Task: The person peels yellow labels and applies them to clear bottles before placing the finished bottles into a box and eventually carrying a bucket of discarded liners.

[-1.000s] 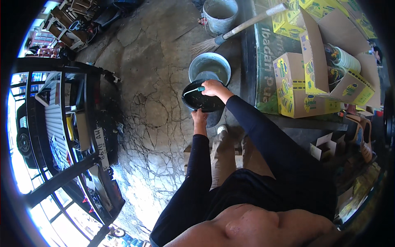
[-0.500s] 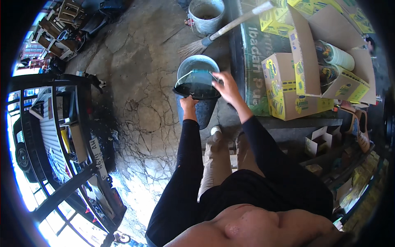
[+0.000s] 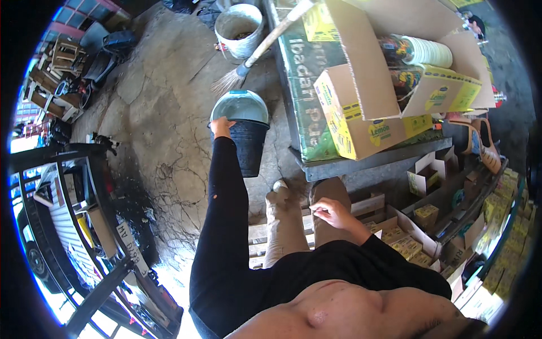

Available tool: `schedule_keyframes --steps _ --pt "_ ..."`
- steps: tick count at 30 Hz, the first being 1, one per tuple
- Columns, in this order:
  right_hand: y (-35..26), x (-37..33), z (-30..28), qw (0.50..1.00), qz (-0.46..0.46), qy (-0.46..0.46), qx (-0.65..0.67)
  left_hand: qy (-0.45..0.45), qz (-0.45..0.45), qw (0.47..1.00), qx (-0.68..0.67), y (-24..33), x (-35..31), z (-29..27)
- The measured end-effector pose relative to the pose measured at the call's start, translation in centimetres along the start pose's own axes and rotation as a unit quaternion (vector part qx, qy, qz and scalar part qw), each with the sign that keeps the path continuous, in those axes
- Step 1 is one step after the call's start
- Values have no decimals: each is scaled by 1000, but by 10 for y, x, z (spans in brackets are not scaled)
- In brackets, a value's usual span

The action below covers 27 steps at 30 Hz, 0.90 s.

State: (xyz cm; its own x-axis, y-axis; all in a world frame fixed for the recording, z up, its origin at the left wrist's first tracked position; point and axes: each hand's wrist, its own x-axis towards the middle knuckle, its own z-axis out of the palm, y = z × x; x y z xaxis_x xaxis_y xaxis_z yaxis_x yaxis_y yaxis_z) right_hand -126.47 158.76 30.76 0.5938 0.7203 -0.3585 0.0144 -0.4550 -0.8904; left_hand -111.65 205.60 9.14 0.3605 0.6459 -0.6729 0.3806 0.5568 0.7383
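From the head camera I look straight down at a cracked concrete floor. At the far left stands a dark metal gate or rack.

Moving right, my left hand reaches out at full arm's length in a black sleeve. Its fingers are closed over the near left rim of a black bucket, which stands upright on the floor just beside a low platform. A pale blue-grey basin sits on or just behind the bucket's mouth; I cannot tell which.

I judge the bucket to be stiff plastic with ribbed walls, light when empty but heavy and prone to slosh if it holds water; its contents are hidden. The rim gives a firm hold for one hand, but lifting from one side would tilt it, so a grip on both sides or on a handle would be steadier.

Above it, a broom leans near a grey pail.

Further right, the platform, a raised surface, carries open yellow cardboard boxes.

Lower right, my right hand rests against my thigh, fingers loosely curled, holding nothing.
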Motion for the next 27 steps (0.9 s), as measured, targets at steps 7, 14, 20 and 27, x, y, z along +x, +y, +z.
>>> schedule_keyframes --steps 7,14,20,27 --pt "40 -59 -21 985 131 89 61 -44 29 998 -31 -4 31 10" --pt "48 -97 -37 968 170 179 40 -43 43 998 -30 -7 11 12" --pt "54 -117 -41 959 164 230 22 -31 81 996 -12 -25 -44 -3" --pt "65 -137 -49 959 104 264 -11 -33 130 990 -41 -112 -116 -120"
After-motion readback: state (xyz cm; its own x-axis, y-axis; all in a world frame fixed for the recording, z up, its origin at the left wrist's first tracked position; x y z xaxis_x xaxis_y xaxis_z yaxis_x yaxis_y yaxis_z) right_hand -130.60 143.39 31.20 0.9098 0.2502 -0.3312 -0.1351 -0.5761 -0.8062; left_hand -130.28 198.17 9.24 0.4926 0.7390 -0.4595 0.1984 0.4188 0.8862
